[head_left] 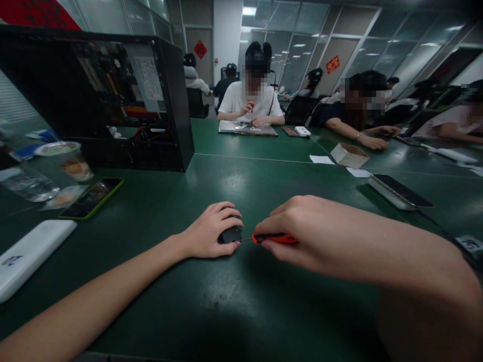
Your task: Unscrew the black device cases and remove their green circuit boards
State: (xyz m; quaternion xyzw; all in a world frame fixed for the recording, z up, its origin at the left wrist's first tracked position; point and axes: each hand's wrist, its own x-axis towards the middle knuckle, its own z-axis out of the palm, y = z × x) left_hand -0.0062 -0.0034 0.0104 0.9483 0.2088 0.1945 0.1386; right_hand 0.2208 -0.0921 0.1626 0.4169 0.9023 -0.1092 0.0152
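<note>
Centre frame, the left hand (pixel 213 230) grasps a small dark object (pixel 231 236) on the green tabletop (pixel 181 306). Just right, the right hand (pixel 298 226) grips a red-and-black screwdriver (pixel 277 238), its shaft reaching the object's edge. A black computer case (pixel 177 100) stands upper left.

One orange-and-black screwdriver (pixel 277 239), one computer case (pixel 174 105) and one cup (pixel 77 166) show.

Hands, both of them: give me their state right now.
Left hand: closed, holding the black object on the table.
Right hand: closed, holding the screwdriver, its shaft toward that object.
</note>
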